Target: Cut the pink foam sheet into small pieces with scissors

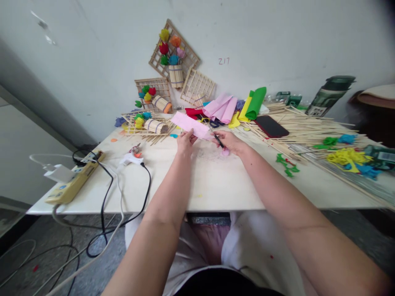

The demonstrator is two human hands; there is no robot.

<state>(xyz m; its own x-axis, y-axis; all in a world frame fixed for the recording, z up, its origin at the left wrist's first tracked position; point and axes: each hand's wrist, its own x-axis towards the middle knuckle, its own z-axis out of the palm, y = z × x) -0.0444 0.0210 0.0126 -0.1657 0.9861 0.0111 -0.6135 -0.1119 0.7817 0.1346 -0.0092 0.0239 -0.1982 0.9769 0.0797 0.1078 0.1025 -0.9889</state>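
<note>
My left hand [185, 142] is closed on the near edge of a pink strip of crepe paper [187, 123], thumb on top. The strip is raised over the table and slants down to the right. At its right end my right hand [228, 142] is closed around a slim tool with a black handle [219, 141]; its far tip lies close to the paper, and its exact kind is unclear. A small pink scrap [225, 152] shows just below the right fingers. Behind the strip lie dark-handled scissors [216, 123] and red paper [194, 112].
Stick lattices with paper flowers [174, 59] lean on the wall. Rolled pink [220, 107] and green paper [256, 102], a phone [271, 126] and wooden sticks [305, 123] lie at right. At left are a white glue gun [131, 159] and a power strip [72, 181] with trailing cables.
</note>
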